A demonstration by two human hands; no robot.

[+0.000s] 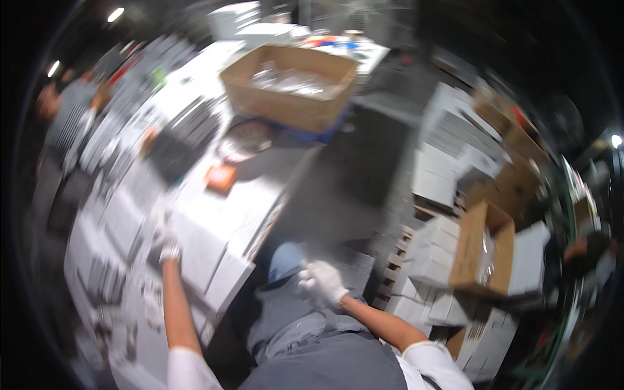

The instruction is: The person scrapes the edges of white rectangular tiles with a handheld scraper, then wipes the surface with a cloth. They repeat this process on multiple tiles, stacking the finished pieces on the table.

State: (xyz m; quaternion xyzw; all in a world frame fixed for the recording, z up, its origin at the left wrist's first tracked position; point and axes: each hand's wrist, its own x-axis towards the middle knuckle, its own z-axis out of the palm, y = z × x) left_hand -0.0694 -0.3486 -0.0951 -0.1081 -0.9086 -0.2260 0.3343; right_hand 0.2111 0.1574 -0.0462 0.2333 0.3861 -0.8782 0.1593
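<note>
My left hand (164, 240), in a white glove, reaches over the white boxes (198, 250) on the left. It is smeared by motion, so its fingers and anything in them cannot be made out. My right hand (322, 283), also gloved in white, is held in front of my grey apron (318, 357) with its fingers curled closed. What it holds, if anything, is hidden. Beyond my left hand lie a dark grey stack (175, 149) and a small orange box (221, 177) on the white table (247, 211).
An open cardboard carton (286, 107) with clear plastic inside stands at the table's far end. To the right, white boxes (432, 250) and another open carton (471, 247) are stacked by a pallet (396, 263). One person (68, 123) stands far left, another (588, 253) far right.
</note>
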